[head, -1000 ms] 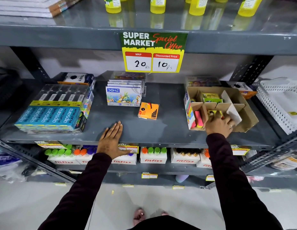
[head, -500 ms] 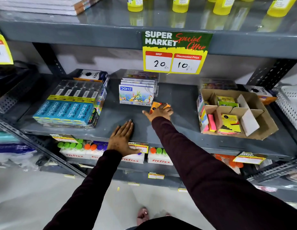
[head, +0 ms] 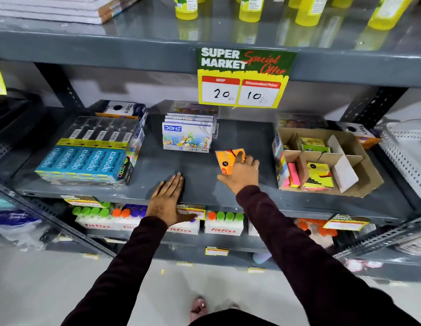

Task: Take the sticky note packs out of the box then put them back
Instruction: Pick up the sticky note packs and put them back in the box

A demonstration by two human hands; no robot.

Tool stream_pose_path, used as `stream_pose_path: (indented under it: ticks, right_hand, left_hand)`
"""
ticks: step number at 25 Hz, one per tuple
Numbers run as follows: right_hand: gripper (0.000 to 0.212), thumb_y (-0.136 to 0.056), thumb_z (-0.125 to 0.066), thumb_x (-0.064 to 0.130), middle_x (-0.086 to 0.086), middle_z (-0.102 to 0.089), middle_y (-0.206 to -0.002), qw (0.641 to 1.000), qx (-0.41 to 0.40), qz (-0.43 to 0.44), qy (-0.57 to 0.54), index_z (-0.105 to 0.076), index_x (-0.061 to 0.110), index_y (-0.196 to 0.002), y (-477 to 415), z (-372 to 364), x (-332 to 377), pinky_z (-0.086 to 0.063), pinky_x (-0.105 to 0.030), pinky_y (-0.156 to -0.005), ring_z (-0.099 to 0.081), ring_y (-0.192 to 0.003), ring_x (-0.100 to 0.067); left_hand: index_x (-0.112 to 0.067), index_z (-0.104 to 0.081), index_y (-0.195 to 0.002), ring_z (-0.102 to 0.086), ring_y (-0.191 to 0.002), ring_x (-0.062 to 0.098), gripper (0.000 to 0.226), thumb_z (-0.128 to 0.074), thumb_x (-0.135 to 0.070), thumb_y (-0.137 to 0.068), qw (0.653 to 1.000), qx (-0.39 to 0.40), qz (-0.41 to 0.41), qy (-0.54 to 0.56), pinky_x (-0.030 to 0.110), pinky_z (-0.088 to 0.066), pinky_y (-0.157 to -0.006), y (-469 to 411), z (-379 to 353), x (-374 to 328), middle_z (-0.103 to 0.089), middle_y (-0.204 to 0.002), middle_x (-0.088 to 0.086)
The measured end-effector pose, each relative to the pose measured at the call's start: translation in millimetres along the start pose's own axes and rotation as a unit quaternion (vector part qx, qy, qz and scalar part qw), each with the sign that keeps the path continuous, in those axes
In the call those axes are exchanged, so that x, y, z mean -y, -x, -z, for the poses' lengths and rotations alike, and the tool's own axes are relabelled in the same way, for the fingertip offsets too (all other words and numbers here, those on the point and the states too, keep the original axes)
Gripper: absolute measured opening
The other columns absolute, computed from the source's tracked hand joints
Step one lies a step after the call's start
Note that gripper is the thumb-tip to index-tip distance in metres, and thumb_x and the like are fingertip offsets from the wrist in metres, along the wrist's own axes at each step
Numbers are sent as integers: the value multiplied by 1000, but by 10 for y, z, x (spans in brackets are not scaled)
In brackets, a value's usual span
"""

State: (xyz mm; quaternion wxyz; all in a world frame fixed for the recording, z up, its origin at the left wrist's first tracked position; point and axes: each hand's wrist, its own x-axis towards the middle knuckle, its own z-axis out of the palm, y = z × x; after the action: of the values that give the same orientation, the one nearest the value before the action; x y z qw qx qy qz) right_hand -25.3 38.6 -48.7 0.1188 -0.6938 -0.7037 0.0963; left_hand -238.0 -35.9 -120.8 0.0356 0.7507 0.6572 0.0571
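My right hand (head: 242,176) grips an orange sticky note pack (head: 226,158), tilted and lifted a little off the grey middle shelf (head: 228,191). To its right stands an open cardboard box (head: 360,175) with dividers. Inside it lie a yellow pack (head: 319,175), a green pack (head: 314,144) and pink and yellow strips (head: 293,175). My left hand (head: 168,201) rests flat and spread on the shelf's front edge, holding nothing.
Blue Apsara packs (head: 87,163) fill the shelf's left side. DOMS boxes (head: 187,137) stand behind the orange pack. A price sign (head: 244,78) hangs from the upper shelf edge. A white perforated tray (head: 407,149) sits at far right. Fitfizz bottles (head: 223,222) line the shelf below.
My right hand left the cardboard box, crossed left to the orange pack lying on the shelf, closed on it and raised it. My left hand stayed flat.
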Motion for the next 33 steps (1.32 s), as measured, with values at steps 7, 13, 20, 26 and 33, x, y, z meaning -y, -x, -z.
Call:
stream_pose_path:
  ticks: [7, 13, 20, 26, 33]
  right_hand:
    - [91, -69, -78, 43, -31, -46, -135, 965, -166, -187, -74, -36, 8, -141, 81, 735, -1586, -34, -51, -108, -42, -127, -44]
    - [66, -94, -53, 44, -18, -28, -155, 967, -100, -164, -166, -29, 16, -149, -37, 380, -2040, -27, -44, -119, -26, -144, -33]
    - [48, -103, -30, 37, -18, -6, -161, 982, -92, -157, -46, -24, 29, -150, 89, 138, -2070, -25, -51, -118, -11, -148, -36]
    - [49, -101, -34, 39, -16, -11, -160, 983, -73, -167, 21, -28, 30, -148, 99, 203, -2025, -25, -57, -116, -14, -146, -40]
    - [45, -100, -37, 32, -26, -27, -151, 980, -68, -179, 58, -40, 15, -142, 208, 599, -1587, -27, -51, -113, -27, -139, -43]
  left_hand:
    - [-14, -3, -146, 1, -144, 12, 133, 2, -99, -44, 999, 11, 6, -31, 36, -3, -118, -11, -35, 10, 4, -155, -1]
    - [-14, 2, -146, 0, -145, 15, 136, 11, -97, -39, 999, 20, 7, -30, 35, 1, -118, -6, -2, 4, 4, -157, 2]
    - [-14, 0, -146, 0, -145, 16, 123, -19, -89, -51, 999, 44, 7, -21, 36, 0, -119, -2, 36, -4, 1, -158, 3]
    - [-11, -3, -146, -3, -146, 20, 130, -12, -95, -47, 999, 52, -2, -13, 39, -3, -119, 26, 88, -14, -2, -158, 7]
    - [-7, -33, -139, -24, -141, 26, 98, -37, -80, -74, 996, 80, 23, 30, 42, -19, -116, -1, 518, -289, -25, -154, 16]
